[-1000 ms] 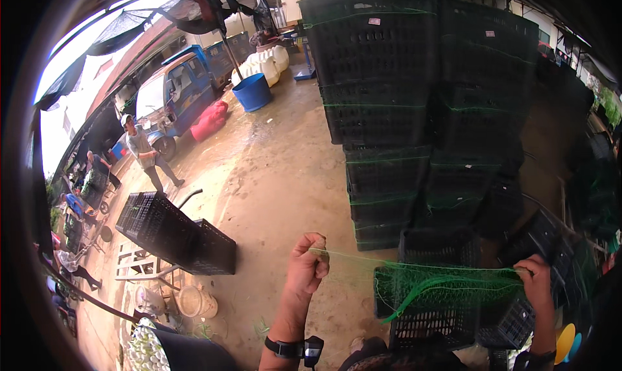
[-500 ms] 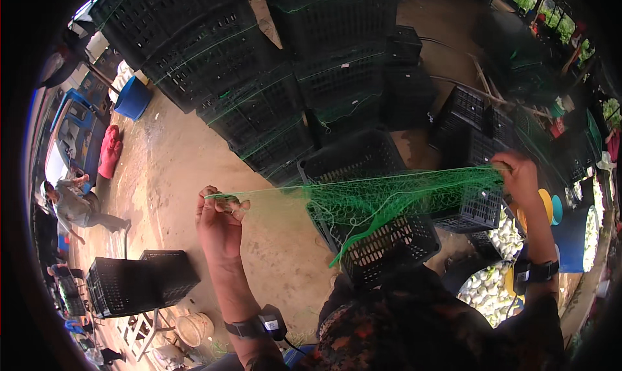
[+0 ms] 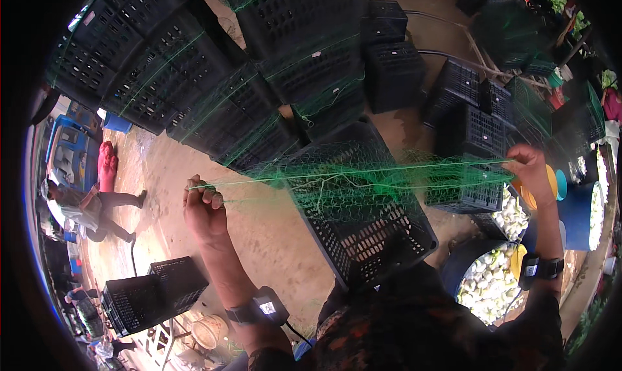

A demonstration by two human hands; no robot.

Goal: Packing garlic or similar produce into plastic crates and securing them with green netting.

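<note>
A green mesh net (image 3: pixel 376 180) is stretched sideways between my two hands, its upper edge drawn into a nearly straight line. My left hand (image 3: pixel 204 209) pinches one end of it, fingers curled, over the bare floor. At the other side my right hand (image 3: pixel 528 167) grips the opposite end between thumb and fingers. Beneath the net stands a black slotted plastic crate (image 3: pixel 359 241), close in front of my body and partly seen through the mesh. Its inside shows slots and no contents that I can make out.
Tall stacks of black crates (image 3: pixel 311 40) with green netting stand ahead. To the right, a blue tub (image 3: pixel 486 287) holds whitish-green produce, near more crates (image 3: pixel 486 131). At left are two crates on a stand (image 3: pixel 152 293), a basket (image 3: pixel 208 331) and a walking person (image 3: pixel 91 209).
The net has spread wider toward my left hand, and its dangling green strip no longer hangs into the crate. Both hands keep their hold. The view has shifted, and the person at left has stepped along.
</note>
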